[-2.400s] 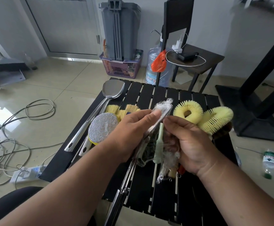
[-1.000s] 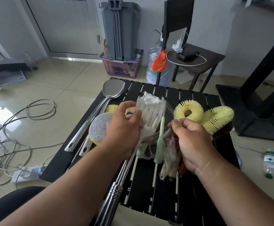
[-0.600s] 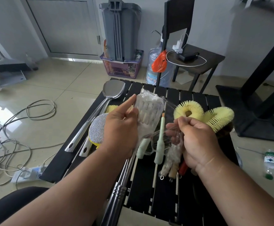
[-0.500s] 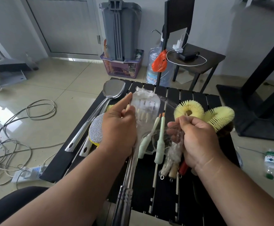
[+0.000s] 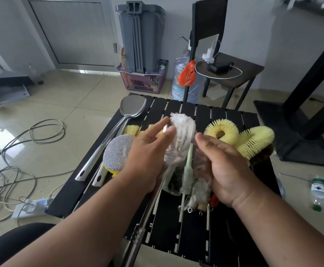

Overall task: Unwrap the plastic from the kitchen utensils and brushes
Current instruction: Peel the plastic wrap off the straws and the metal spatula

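Note:
My left hand (image 5: 147,153) grips a long steel slotted spatula (image 5: 182,135), thumb pressed on the clear plastic around its head. Its metal handle (image 5: 138,236) slants down toward me. My right hand (image 5: 228,168) holds a plastic-wrapped bundle of small brushes (image 5: 197,182) just right of the spatula head, with a pale green brush handle (image 5: 188,170) between the two hands. Both hands hover above the black slatted table (image 5: 224,117). The bundle's lower ends with wire loops stick out below my right palm.
On the table's left lie a bare steel turner (image 5: 132,108), a second steel handle (image 5: 99,178) and a glittery silver scrubber (image 5: 118,155). Two yellow ring brushes (image 5: 253,143) sit at the right. Cables (image 5: 12,170), a power strip and a small bottle (image 5: 319,191) lie on the floor.
My left hand lifted the wrapped spatula head up out of the bundle, stretching plastic between the hands. Now the hands have come close together again, my right fingers nearer the spatula head.

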